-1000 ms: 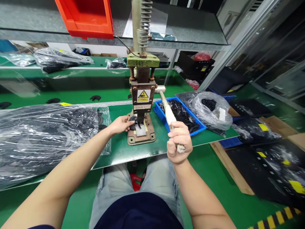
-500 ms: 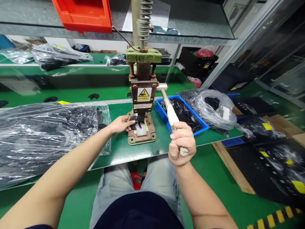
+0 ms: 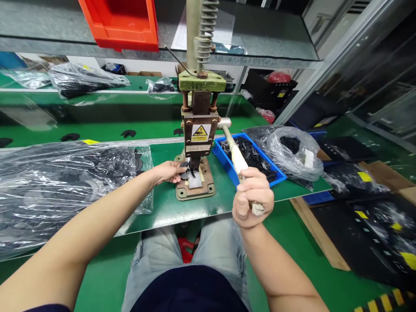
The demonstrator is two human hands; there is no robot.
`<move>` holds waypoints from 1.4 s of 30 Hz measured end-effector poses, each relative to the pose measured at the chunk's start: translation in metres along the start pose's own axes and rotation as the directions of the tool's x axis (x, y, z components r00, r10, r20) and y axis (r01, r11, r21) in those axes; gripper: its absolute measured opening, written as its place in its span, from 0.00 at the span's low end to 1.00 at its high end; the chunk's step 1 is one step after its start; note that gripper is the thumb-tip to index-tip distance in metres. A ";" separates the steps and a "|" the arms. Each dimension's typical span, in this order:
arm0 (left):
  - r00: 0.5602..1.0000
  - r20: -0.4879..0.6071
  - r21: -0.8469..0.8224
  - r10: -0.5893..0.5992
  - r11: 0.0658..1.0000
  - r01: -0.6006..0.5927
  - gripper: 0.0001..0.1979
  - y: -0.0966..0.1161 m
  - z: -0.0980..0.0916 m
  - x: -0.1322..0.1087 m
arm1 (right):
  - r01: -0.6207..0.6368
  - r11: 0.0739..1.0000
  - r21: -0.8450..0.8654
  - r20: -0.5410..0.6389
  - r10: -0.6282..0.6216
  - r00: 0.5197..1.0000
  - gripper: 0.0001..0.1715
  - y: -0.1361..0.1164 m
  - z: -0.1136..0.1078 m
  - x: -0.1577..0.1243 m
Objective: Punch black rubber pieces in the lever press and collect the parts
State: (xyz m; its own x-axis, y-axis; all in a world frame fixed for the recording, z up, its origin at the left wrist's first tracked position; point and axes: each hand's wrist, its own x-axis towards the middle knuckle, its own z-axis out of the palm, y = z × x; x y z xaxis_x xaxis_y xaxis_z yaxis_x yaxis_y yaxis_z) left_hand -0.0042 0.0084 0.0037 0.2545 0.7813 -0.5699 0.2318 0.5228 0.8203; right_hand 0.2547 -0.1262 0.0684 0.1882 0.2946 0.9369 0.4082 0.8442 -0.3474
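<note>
Left hand (image 3: 167, 172) reaches in under the head of the press (image 3: 199, 130), its fingertips pinching a small black part (image 3: 184, 173). Right hand (image 3: 252, 199) is closed in a fist round the lower end of the lever (image 3: 236, 157).

Both work over a green bench (image 3: 156, 212) that runs across the view, with the person's lap below its front edge. A big clear plastic bag (image 3: 65, 182) of dark flat pieces covers the bench's left half, near the left forearm. The press stands upright at the middle, a spring above it and a yellow warning sign on its front. To its right lies a smaller crumpled bag (image 3: 289, 149), touching a blue tray (image 3: 218, 154) full of black bits just beside the press. A red bin (image 3: 120, 21) sits on the shelf overhead. The lever slants down from the right side of the press across the tray. The black part rests on the base plate (image 3: 195, 190), right under the ram.
</note>
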 end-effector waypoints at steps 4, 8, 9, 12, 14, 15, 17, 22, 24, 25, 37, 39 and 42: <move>0.998 -0.058 -0.048 0.029 0.998 -0.032 0.17 -0.004 0.010 -0.005 | 0.030 0.996 0.087 -0.039 -0.027 0.999 0.13 -0.005 0.017 0.063; 0.985 -0.084 -0.102 0.148 0.982 -0.156 0.21 -0.010 0.017 -0.021 | -0.034 0.994 0.100 0.067 0.028 0.997 0.34 0.001 0.027 0.127; 0.979 -0.086 -0.104 0.184 0.976 -0.193 0.23 -0.012 0.017 -0.028 | -0.033 0.996 0.087 0.043 0.030 0.999 0.36 0.006 0.026 0.130; 0.956 -0.067 -0.075 0.287 0.954 -0.292 0.27 -0.016 0.014 -0.055 | -0.086 0.996 -0.019 -0.118 0.083 0.990 0.29 0.025 0.016 0.098; 0.942 -0.038 -0.046 0.333 0.941 -0.335 0.28 -0.019 0.012 -0.076 | -0.215 0.970 -0.110 0.004 0.217 0.976 0.19 0.035 0.008 0.051; 0.937 -0.023 -0.033 0.347 0.937 -0.348 0.27 -0.020 0.012 -0.086 | -0.293 0.944 -0.154 0.184 0.319 0.930 0.16 0.037 0.005 0.026; 0.932 0.002 -0.014 0.364 0.931 -0.364 0.26 -0.020 0.014 -0.104 | -0.380 0.907 -0.182 0.474 0.420 0.774 0.20 0.035 0.006 -0.019; 0.923 0.063 -0.001 0.379 0.925 -0.380 0.24 -0.021 0.031 -0.131 | -0.456 0.888 -0.059 0.647 0.382 0.660 0.16 0.013 0.026 -0.067; 0.919 0.083 -0.010 0.385 0.923 -0.386 0.24 -0.022 0.038 -0.137 | -0.453 0.891 -0.023 0.605 0.373 0.703 0.11 0.006 0.033 -0.073; 0.918 0.090 -0.015 0.387 0.922 -0.387 0.24 -0.023 0.042 -0.139 | -0.447 0.894 -0.021 0.582 0.375 0.722 0.11 0.004 0.035 -0.076; 0.926 0.155 -0.003 0.343 0.938 -0.347 0.23 -0.028 0.049 -0.137 | -0.358 0.931 -0.070 0.550 0.335 0.765 0.11 -0.003 0.027 -0.087; 0.923 0.100 0.065 0.372 0.923 -0.379 0.21 -0.030 0.043 -0.134 | -0.283 0.956 -0.076 0.606 0.270 0.748 0.11 0.000 0.022 -0.079; 0.798 -0.130 0.273 0.589 0.795 -0.542 0.16 -0.032 0.043 -0.138 | -0.129 0.985 -0.112 0.655 0.171 0.736 0.08 0.002 0.017 -0.072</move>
State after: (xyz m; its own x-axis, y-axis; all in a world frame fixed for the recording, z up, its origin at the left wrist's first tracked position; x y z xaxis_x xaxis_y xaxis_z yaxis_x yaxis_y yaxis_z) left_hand -0.0064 -0.1307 0.0542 0.2174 0.9755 0.0350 0.3026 -0.1015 0.9477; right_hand 0.2271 -0.1379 0.0012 -0.3766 0.6542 0.6559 0.4779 0.7437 -0.4674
